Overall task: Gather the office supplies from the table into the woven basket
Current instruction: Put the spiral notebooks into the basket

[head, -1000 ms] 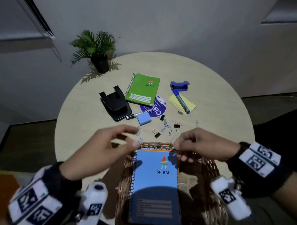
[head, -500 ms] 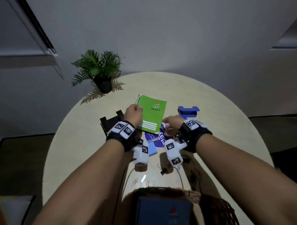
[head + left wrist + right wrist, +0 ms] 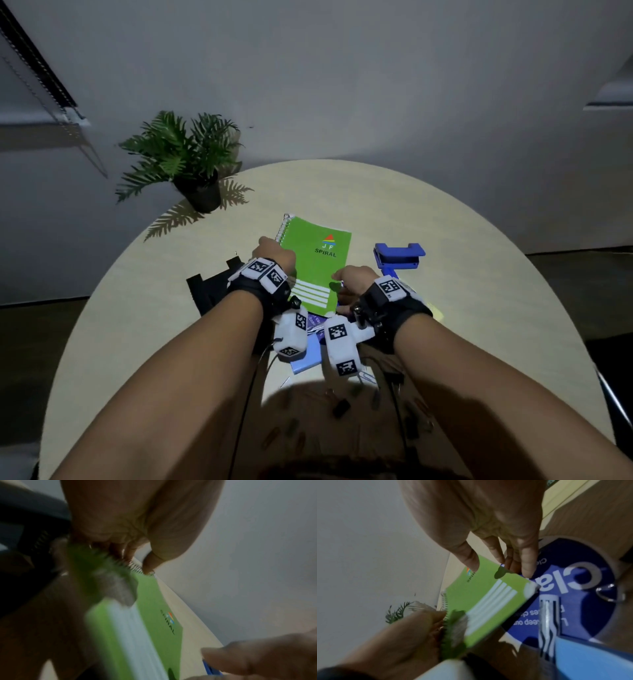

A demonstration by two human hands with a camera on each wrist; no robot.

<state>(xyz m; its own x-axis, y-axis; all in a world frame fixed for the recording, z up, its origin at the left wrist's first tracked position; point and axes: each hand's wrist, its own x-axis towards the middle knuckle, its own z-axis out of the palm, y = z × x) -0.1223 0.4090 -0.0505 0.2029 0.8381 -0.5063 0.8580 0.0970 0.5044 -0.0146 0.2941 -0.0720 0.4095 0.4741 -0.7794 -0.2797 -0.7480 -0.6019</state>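
Your left hand (image 3: pixel 274 251) grasped the green notebook (image 3: pixel 317 263) at its spiral edge; your right hand (image 3: pixel 352 279) pinched the opposite edge, raised off the table (image 3: pixel 479 274).

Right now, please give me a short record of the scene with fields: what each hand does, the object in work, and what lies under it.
left hand: grips the spiral edge of the green notebook
right hand: thumb on the cover, fingers under the opposite edge
notebook state: near corner lifted, seen from the right wrist
under it: round blue sticker on the table
nearby: potted plant, blue stapler
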